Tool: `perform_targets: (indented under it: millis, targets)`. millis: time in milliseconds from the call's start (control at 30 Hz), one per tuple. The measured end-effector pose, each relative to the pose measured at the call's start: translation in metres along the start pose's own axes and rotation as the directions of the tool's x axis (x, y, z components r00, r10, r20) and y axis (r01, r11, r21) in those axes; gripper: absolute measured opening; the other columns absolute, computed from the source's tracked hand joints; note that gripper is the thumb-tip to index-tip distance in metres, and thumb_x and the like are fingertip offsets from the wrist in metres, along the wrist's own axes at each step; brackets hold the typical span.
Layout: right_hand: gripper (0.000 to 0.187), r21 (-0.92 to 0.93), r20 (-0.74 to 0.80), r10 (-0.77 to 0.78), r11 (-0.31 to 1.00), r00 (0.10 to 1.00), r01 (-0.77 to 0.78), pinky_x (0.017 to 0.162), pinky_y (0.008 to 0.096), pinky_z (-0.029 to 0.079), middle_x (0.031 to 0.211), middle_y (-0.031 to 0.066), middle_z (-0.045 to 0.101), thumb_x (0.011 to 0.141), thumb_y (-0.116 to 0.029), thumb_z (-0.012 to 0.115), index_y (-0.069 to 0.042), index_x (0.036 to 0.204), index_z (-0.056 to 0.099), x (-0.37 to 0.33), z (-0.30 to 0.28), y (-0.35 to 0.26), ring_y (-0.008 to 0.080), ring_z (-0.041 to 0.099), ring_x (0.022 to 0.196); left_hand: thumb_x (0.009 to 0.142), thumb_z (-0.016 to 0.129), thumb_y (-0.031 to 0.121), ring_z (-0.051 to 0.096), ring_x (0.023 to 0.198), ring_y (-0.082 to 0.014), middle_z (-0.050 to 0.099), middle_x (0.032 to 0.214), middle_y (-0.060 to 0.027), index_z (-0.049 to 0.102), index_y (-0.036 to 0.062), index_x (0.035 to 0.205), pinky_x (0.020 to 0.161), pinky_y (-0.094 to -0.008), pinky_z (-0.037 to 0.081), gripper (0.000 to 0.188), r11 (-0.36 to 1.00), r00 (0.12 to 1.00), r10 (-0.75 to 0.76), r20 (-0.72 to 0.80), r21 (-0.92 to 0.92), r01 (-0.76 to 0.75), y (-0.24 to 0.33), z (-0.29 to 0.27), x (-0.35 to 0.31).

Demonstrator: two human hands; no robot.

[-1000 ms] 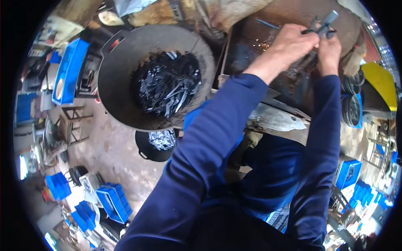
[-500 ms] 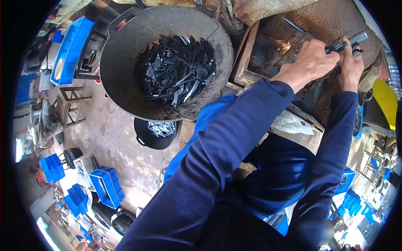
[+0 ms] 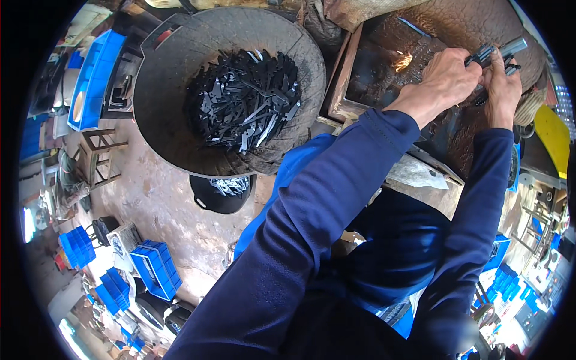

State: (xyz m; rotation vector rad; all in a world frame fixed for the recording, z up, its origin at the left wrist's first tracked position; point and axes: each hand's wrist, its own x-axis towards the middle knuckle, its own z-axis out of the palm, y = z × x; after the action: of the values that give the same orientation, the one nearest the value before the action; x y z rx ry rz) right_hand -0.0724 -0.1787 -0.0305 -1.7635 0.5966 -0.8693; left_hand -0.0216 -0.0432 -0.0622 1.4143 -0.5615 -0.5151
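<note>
Both my hands are together at the upper right, over a wet brown trough. My left hand is closed round one end of several dark metal pieces, its fingers curled under. My right hand grips the same pieces from the other side, thumb on top. Out past the right fingers sticks a shiny grey bar-like end; I cannot tell whether it is one piece or several. An orange glow like sparks shows in the trough left of my hands. A single bluish metal strip lies farther back.
At my left stands a wide dark pan with a heap of black metal strips. Below it, a black bucket holds silvery pieces. Blue crates and a wooden stool are on the floor. A wooden board edges the trough.
My hands stay closed on the metal pieces, shifting only slightly. The orange glow looks a little larger. The pan and trough sit slightly farther left and higher in view.
</note>
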Motion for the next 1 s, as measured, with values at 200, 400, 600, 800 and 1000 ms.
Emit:
perform_targets:
  millis: [200,400,600,800,1000]
  targets:
    - [0.027,0.025,0.028,-0.006,1.0,1.0,0.006,0.048,0.0246,0.05,0.062,-0.0013,0.05,0.096,-0.016,0.065,0.002,0.116,0.061,-0.001,-0.002,0.0,0.0064,0.046,0.05,0.084,0.06,0.02,0.054,0.057,-0.0199,0.059,0.063,-0.0127,0.066,-0.0037,0.087,0.055,-0.0372,0.044,0.025,0.994,0.993,0.103,-0.06,-0.023,-0.104,-0.002,0.004,0.004]
    - [0.027,-0.012,-0.006,-0.012,1.0,1.0,0.012,0.048,0.0247,0.049,0.061,-0.0012,0.051,0.097,-0.016,0.063,0.001,0.117,0.06,-0.008,0.004,-0.006,0.0068,0.046,0.05,0.082,0.061,0.02,0.051,0.054,-0.0159,0.057,0.059,-0.0101,0.067,-0.0041,0.084,0.053,-0.0353,0.043,0.025,0.997,0.997,0.067,-0.048,-0.039,-0.069,0.001,0.0,0.003]
    - [0.026,-0.042,-0.025,-0.005,0.999,1.0,0.004,0.048,0.0257,0.049,0.06,-0.0003,0.051,0.097,-0.015,0.062,0.002,0.117,0.06,-0.008,0.003,-0.008,0.0083,0.049,0.049,0.078,0.061,0.027,0.067,0.08,-0.0364,0.07,0.079,-0.0202,0.072,0.0031,0.084,0.075,-0.0449,0.051,0.027,0.999,0.999,-0.037,-0.008,0.008,0.037,0.009,-0.001,-0.002]
    - [0.023,-0.001,-0.028,-0.041,0.999,0.999,0.041,0.05,0.0234,0.047,0.07,0.0007,0.06,0.097,-0.015,0.063,0.0,0.114,0.06,0.002,0.003,0.0,0.0075,0.052,0.052,0.078,0.061,0.028,0.067,0.074,-0.0359,0.068,0.077,-0.0218,0.071,0.0007,0.085,0.072,-0.0429,0.052,0.03,0.994,0.996,0.079,-0.028,0.082,-0.077,0.007,-0.003,0.009]
    - [0.019,-0.078,-0.055,0.017,0.997,0.998,-0.021,0.041,0.025,0.047,0.076,0.002,0.061,0.098,-0.02,0.062,-0.004,0.107,0.058,-0.018,0.017,-0.023,0.0114,0.055,0.053,0.083,0.067,0.028,0.05,0.06,-0.0083,0.06,0.066,-0.002,0.071,0.0001,0.09,0.054,-0.0271,0.038,0.029,0.995,0.996,0.093,-0.017,0.045,-0.092,-0.007,-0.009,0.013]
